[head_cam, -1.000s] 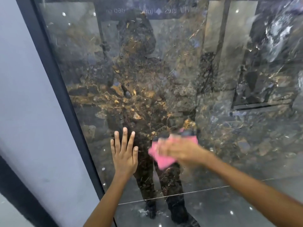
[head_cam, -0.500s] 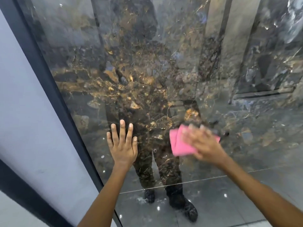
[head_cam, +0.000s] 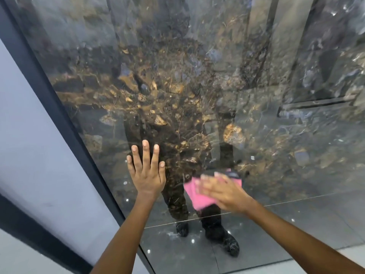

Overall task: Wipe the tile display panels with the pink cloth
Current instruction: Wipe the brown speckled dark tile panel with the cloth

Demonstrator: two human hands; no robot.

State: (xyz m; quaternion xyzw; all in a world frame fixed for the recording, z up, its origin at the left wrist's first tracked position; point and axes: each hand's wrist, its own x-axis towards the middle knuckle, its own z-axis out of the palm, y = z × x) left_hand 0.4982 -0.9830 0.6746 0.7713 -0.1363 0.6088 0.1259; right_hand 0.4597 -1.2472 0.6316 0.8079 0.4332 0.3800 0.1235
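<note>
Clearly the wiping step is in hand: in the head view the right hand (head_cam: pixel 223 191) presses the pink cloth (head_cam: pixel 198 195) flat against the lower part of the dark marbled tile panel (head_cam: pixel 197 86), fingers straight over it. The left hand (head_cam: pixel 147 172) rests released, fingers spread, on the panel to the left, near the dark frame (head_cam: pixel 51 99). Next, I judge, the cloth must sweep across unwiped areas higher up and to the right

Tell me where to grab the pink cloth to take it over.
Pinch the pink cloth at its free lower-left folds, coming from the left. The right hand lies flat over its right part, pressing it to the tile display panel, so only that edge is exposed. The left hand, flat on the panel, is nearest.
</note>
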